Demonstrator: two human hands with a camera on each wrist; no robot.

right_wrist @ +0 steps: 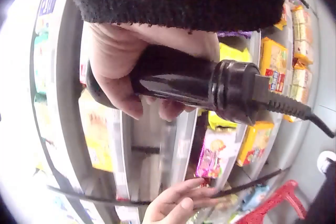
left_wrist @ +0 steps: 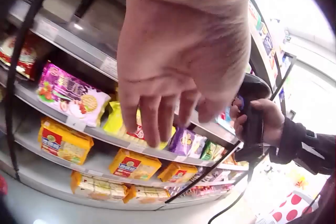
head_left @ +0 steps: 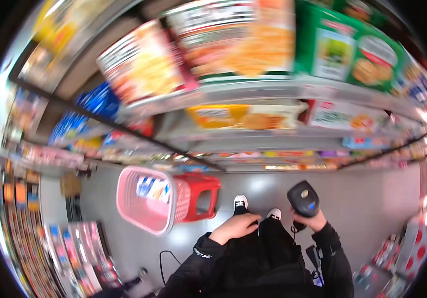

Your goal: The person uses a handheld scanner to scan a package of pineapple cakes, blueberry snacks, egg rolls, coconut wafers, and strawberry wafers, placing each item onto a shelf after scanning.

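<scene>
My right hand (head_left: pixel 316 221) grips the handle of a black handheld barcode scanner (head_left: pixel 303 196), its rounded head tilted up towards the camera. In the right wrist view the fingers curl round the scanner's handle (right_wrist: pixel 176 79), and a ribbed cord (right_wrist: pixel 289 107) runs out of its end. My left hand (head_left: pixel 234 228) hangs in front of my legs with nothing in it. Seen from the left wrist, its fingers (left_wrist: pixel 151 121) are relaxed and pointing down, overlapping the shelves of packaged biscuits behind. A yellow packet (left_wrist: pixel 118 123) lies partly hidden behind those fingers.
Store shelves with snack boxes (head_left: pixel 233 39) and packets curve across the front. On the floor to the left, a pink basket (head_left: pixel 181 198) with a blue-and-white packet (head_left: pixel 153 189) inside adjoins a red frame (head_left: pixel 214 196). More goods (head_left: pixel 77 248) stand behind left. A red-dotted box (head_left: pixel 419 251) is at right.
</scene>
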